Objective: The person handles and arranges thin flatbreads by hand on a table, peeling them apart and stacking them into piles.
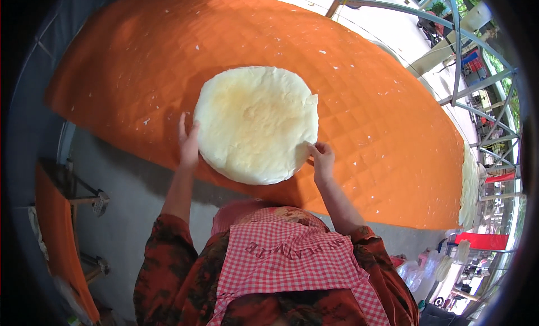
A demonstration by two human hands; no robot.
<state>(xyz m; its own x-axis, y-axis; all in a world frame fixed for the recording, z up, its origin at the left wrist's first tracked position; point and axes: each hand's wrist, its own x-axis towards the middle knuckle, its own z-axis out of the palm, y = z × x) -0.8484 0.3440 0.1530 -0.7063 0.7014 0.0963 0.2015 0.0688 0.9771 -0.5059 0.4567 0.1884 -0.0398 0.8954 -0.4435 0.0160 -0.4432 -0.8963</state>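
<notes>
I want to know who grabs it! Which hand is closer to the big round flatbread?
Neither is clearly closer: both touch it. The left hand presses against the left edge of the flatbread, and the right hand pinches its lower right edge, over the orange quilted cloth.

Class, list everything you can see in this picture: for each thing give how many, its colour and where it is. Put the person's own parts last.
Flatbread: one, pale cream with golden patches, on the orange cloth, centre.
Quilted cloth: one, orange, spread across the long table.
More flatbreads: a pale stack, far right end of the cloth; number unclear.
Metal frame: grey, upper right.
Apron: one, red and white check, bottom centre.
Left hand: one, on the flatbread's left edge.
Right hand: one, at its lower right edge.
</notes>
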